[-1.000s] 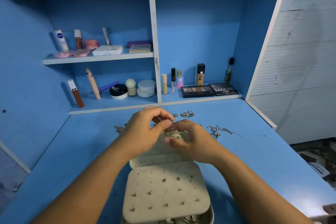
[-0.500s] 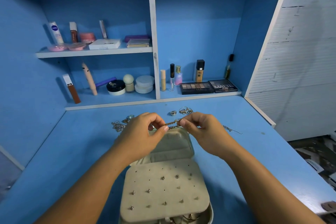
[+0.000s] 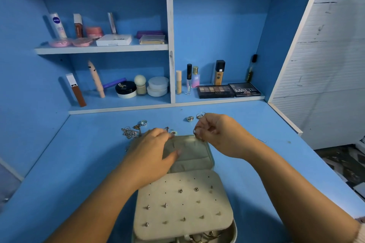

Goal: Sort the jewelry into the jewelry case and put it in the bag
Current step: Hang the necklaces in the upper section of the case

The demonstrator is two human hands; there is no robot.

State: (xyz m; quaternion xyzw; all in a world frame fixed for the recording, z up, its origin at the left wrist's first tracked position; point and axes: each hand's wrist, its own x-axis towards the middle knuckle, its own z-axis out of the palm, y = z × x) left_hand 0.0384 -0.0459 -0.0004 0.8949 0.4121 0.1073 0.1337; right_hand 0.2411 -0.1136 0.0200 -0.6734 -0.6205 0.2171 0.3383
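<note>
Found jewelry case (image 3: pixel 189 162) open at middle of desk (image 3: pixel 79 154), stud panel (image 3: pixel 183 203) at near end; saw left hand (image 3: pixel 152 150) resting on padded pocket section, fingers relaxed, gripping nothing; saw right hand (image 3: pixel 219 134) pinching small chain piece (image 3: pixel 196 134) at case's far right corner; noted loose rings (image 3: pixel 190 118), chain tangle (image 3: pixel 129 133) on desk behind case; spotted palettes (image 3: pixel 216 91) on shelf beyond.

Jewelry case (image 3: pixel 189 156) looked soft matt cloth, beige. Rings (image 3: pixel 190 118) and chains (image 3: pixel 129 133) were shiny metal. Desk (image 3: pixel 79 154) was smooth painted blue.
</note>
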